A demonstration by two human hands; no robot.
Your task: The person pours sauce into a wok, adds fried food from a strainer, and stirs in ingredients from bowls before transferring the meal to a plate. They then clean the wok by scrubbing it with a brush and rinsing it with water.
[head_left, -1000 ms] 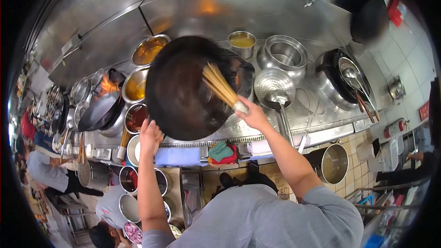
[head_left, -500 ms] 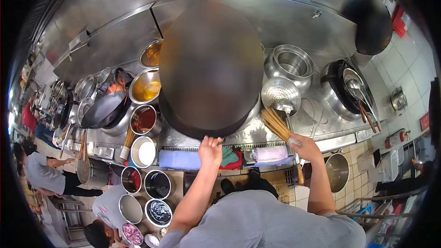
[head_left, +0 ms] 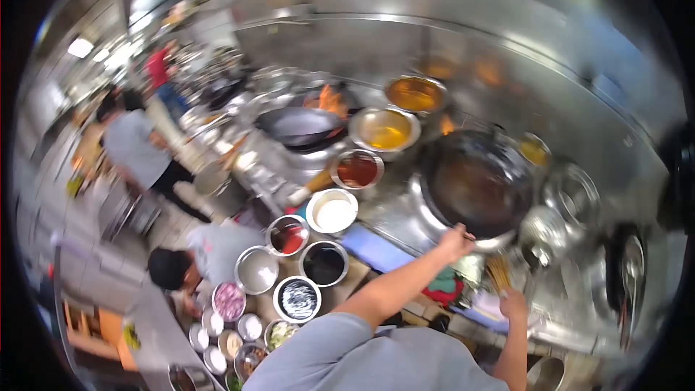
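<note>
A large dark wok [head_left: 474, 188] sits on the metal stove, its inside facing up, with some blur. My left hand [head_left: 456, 242] is closed at its near edge, fingers gripping the rim or a handle there; which one I cannot make out. Lower right, my right hand [head_left: 514, 304] is wrapped round a bamboo wok brush [head_left: 498, 273], bristles pointing up and away from me. Just beyond the brush, a perforated strainer [head_left: 543, 235] lies on the stove. Folded cloths [head_left: 443, 286] rest along the stove's front edge between my hands.
Bowls of yellow oil [head_left: 387, 130] and a pot of red sauce [head_left: 358, 170] stand left of the wok. Another wok [head_left: 300, 127] sits near a flame [head_left: 331, 101]. Several ingredient pots surround a dark liquid [head_left: 323, 264]. A crouching co-worker [head_left: 217, 250] is close on the left.
The wok, raised and filling the middle of the view before, now lies down on the stove. My view has swung left. Both hands keep their hold.
</note>
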